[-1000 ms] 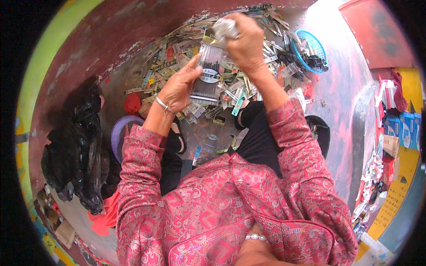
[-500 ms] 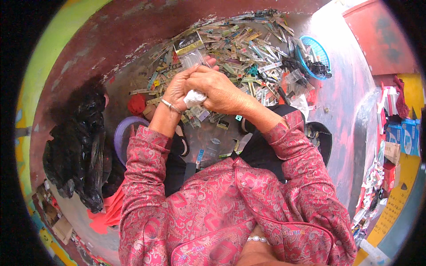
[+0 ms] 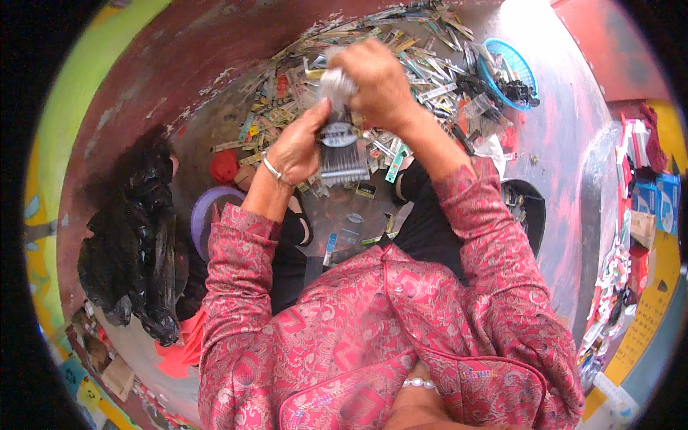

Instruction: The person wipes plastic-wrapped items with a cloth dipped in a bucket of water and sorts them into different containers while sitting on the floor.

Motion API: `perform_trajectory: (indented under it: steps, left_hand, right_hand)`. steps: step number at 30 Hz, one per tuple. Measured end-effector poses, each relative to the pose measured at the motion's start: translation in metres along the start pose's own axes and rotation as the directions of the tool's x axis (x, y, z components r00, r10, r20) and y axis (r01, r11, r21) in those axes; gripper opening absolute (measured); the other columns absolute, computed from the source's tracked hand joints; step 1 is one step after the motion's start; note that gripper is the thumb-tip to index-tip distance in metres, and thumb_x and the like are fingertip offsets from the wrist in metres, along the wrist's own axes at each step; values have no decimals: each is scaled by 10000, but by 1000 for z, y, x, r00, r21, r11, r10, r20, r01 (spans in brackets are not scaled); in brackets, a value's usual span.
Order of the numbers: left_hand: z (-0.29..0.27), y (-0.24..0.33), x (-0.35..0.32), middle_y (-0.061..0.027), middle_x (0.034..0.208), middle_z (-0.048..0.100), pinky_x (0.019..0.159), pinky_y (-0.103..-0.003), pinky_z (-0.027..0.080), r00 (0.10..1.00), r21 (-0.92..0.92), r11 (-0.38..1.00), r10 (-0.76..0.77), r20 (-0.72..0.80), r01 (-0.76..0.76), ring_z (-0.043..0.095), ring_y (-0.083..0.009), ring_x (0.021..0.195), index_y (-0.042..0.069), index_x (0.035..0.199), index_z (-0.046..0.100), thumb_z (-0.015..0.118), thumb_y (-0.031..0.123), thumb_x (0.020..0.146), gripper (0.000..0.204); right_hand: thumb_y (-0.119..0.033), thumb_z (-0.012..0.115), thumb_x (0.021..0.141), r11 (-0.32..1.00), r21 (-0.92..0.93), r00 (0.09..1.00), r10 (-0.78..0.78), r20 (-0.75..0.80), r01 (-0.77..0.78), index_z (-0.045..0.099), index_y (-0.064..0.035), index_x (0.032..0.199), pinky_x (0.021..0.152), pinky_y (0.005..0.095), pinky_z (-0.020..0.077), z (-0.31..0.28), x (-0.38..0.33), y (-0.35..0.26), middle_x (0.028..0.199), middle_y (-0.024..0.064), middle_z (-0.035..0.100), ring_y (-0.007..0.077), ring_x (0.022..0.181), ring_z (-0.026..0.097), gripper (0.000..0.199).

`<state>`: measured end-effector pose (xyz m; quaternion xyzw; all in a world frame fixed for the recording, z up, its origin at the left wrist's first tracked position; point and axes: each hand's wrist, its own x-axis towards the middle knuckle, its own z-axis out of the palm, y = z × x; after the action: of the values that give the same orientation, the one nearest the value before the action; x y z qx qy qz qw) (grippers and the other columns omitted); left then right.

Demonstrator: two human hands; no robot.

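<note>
Transparent packet (image 3: 343, 156) hangs over the near side of the pile (image 3: 436, 92), pinched by the left hand's (image 3: 295, 149) fingers; the right hand (image 3: 378, 82), fingers clenching a white wad (image 3: 337, 87), could crease it by overpressing.

Head view, one: wide fisheye, carried on the person's head, upright, unmirrored. Facing: steeply down, slightly forward. Nearest: red paisley-patterned jacket (image 3: 344, 337) and white bead necklace (image 3: 419, 383), lower centre. Middle range: left hand (image 3: 294, 154) and right hand (image 3: 376, 82), above centre, seen from above. Beyond: heap of slim packets (image 3: 433, 79), blue plastic basket (image 3: 528, 63), maroon wall (image 3: 143, 86), bowed by the lens. Border: black, curved, both sides.
</note>
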<state>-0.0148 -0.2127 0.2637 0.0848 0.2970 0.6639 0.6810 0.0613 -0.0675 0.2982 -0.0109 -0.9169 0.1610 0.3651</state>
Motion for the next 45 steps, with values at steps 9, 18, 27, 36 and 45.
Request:
perform_trajectory:
  steps: [9, 18, 27, 36, 45]
  left_hand:
    - [4, 20, 4, -108, 1280, 378, 897, -371, 402, 972, -80, 969, 234, -9, -234, 422, -270, 1126, 79, 1286, 288, 391, 284, 887, 460]
    - [0, 20, 8, -77, 1191, 471, 921, -371, 375, 970, -33, 971, 236, -52, -237, 459, -210, 1079, 54, 1228, 388, 371, 314, 893, 424]
    - [15, 13, 18, -150, 1170, 454, 916, -357, 355, 891, 75, 940, 341, -301, -334, 458, -253, 1064, 23, 1239, 332, 416, 456, 842, 593]
    - [13, 19, 10, -162, 1206, 436, 911, -518, 346, 967, -355, 929, 180, 183, -106, 443, -294, 1104, -6, 1247, 326, 307, 444, 881, 581]
    - [-11, 21, 20, -112, 1199, 460, 950, -384, 336, 946, -188, 927, 316, -74, -324, 437, -265, 1100, 34, 1189, 398, 197, 429, 903, 528]
  right_hand:
    - [-234, 603, 760, 285, 640, 520, 828, 212, -714, 587, 21, 823, 546, 273, 431, -16, -8, 29, 719, 84, 612, 158, 608, 573, 263]
    - [-356, 695, 652, 347, 274, 425, 506, 750, -897, 629, -23, 766, 541, 243, 393, -9, -11, -7, 655, -1, 559, 84, 598, 485, 359]
    - [-320, 597, 644, 948, -130, 823, 316, 473, -290, 609, -68, 753, 598, 398, 473, -9, 3, -37, 710, 151, 599, 336, 675, 584, 274]
    - [-214, 562, 799, 182, 768, 704, 566, 430, -615, 596, -44, 807, 601, 254, 459, -28, 15, -13, 716, 34, 604, 117, 645, 566, 173]
    - [-33, 552, 680, 839, 438, 943, 250, 218, -323, 545, -36, 995, 775, 349, 427, 20, -7, -43, 957, 155, 568, 312, 895, 542, 315]
